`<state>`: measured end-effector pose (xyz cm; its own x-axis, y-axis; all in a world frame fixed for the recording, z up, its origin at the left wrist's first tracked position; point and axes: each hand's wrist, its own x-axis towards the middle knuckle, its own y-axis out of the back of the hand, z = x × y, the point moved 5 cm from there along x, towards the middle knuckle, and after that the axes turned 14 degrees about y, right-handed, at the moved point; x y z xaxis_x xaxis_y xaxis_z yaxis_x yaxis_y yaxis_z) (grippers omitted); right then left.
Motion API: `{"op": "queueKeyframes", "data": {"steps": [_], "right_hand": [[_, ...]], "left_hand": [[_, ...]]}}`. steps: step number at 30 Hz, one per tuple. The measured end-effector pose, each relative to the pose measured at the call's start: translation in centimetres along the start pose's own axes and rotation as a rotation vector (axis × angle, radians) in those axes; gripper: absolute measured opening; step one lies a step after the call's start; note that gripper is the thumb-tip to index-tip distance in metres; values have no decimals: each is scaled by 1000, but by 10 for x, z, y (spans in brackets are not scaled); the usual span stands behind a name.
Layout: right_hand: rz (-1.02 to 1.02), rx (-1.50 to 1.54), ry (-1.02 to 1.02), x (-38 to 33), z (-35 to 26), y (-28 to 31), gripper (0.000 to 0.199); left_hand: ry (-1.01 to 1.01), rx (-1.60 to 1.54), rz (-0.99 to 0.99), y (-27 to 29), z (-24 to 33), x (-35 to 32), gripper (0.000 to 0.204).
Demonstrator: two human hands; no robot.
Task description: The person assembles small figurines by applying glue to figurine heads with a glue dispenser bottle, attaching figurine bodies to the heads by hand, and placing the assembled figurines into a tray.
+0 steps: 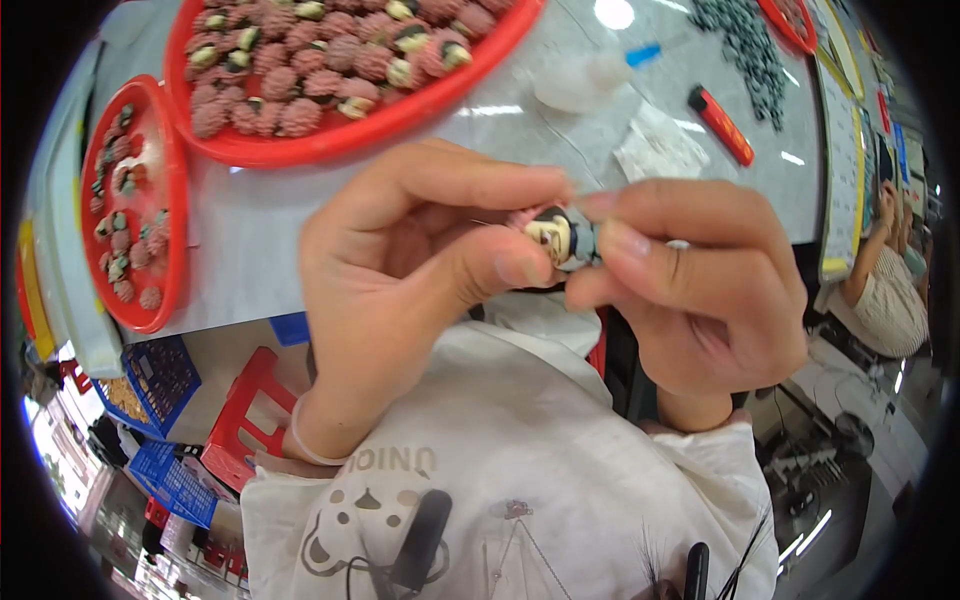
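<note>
Between my two hands is a small doll figurine (553,234) with pink hair, a cream face and a dark and grey-blue body. It lies tilted on its side above the table's near edge. My left hand (390,235) pinches the pink-haired head end between thumb and forefinger. From the other side, my right hand (710,275) grips the grey-blue body end with thumb and fingers. The fingertips cover parts of the figurine, so I cannot tell whether head and body are one piece or two.
A large red tray (270,152) holds many pink-haired heads; a smaller red tray (174,215) at left holds several pieces. Beyond my right hand lie a blue-tipped bottle (580,82), white tissue (660,147), a red tube (722,127) and grey pieces (750,62). A red stool (235,425) stands below left.
</note>
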<state>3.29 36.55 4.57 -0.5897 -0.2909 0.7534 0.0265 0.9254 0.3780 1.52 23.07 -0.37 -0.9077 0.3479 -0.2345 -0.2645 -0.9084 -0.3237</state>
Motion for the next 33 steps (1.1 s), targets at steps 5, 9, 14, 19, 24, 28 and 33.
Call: {"op": "queueKeyframes", "data": {"steps": [5,9,14,19,24,28,33], "right_hand": [[-81,-117,127,4,-6,-5,35],[79,-142,-7,-7,7,19,36],[191,-158,-176,-15,25,36,30],[227,-182,-248,-18,36,39,20],[275,-142,-406,-20,56,28,20],[49,0,-488,-20,68,0,23],[90,115,-502,-21,67,7,27]], "left_hand": [[-135,12,23,30,26,-3,41],[-444,426,653,96,80,-13,30],[-293,1352,565,89,89,-7,18],[-225,1421,429,86,78,15,12],[-364,1081,458,84,73,11,12],[-171,115,167,60,47,9,18],[-103,-266,-124,43,16,8,31]]}}
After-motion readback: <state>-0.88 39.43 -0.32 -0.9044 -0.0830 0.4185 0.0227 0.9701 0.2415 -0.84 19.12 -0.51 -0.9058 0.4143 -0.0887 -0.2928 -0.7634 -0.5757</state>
